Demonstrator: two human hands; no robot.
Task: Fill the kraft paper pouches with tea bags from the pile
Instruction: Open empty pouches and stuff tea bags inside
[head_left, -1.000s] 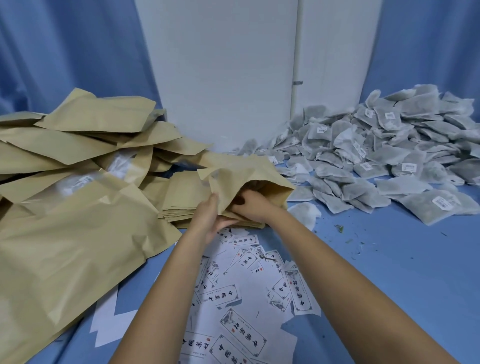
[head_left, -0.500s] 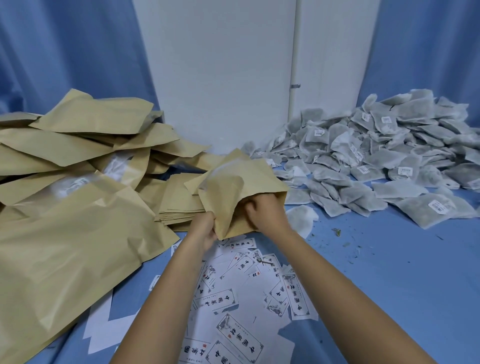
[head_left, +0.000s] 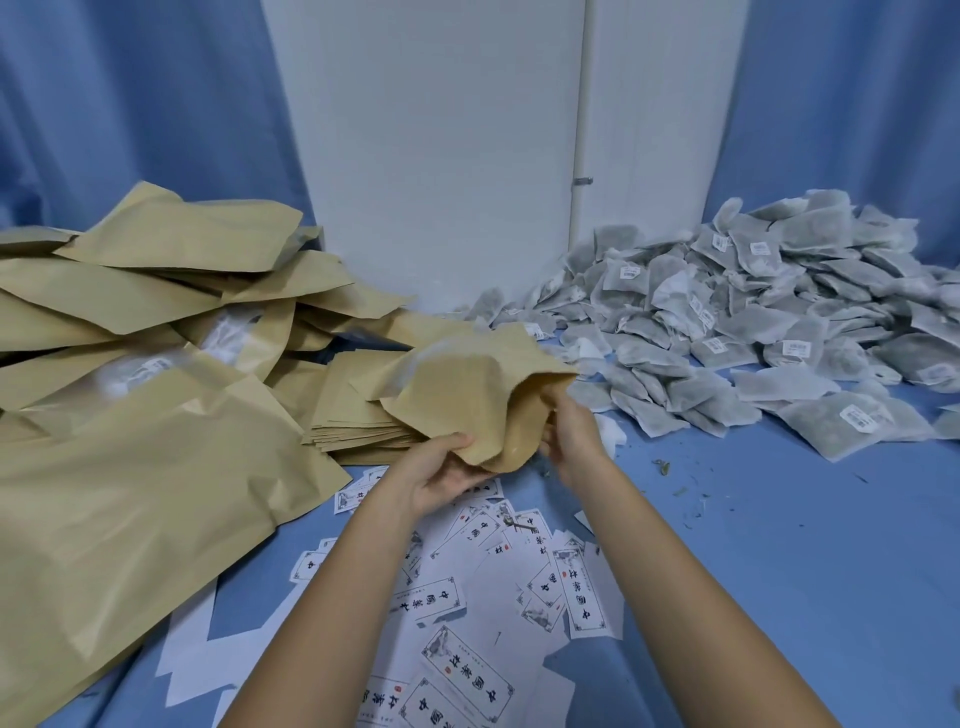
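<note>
Just under the kraft paper pouch, the left hand is turned palm up, and the pouch's lower edge is gripped by it, with the thumb laid over the paper's front. At the pouch's right edge the right hand is seen with its fingers curled against the gaping mouth; the hand is blurred, so whether the lip is actually pinched cannot be told. The pouch is thus held between the two hands, lifted off the blue tabletop and rising up and away from the fingers. It is crumpled. Its long axis appears to run roughly left to right, and its open mouth is turned to the right, toward the right hand.

Touching the pouch's left side, a stack of flat empty pouches is seen. Further left of the pouch, a heap of bulging pouches is piled, some with clear windows, and a large kraft bag is spread in front of them. To the right of the pouch and behind it, the pile of tea bags is banked, grey-green sachets with small white stickers. Below the pouch, printed paper labels are scattered under the forearms. Right of the pouch, beyond the right hand, loose tea crumbs are strewn.
</note>
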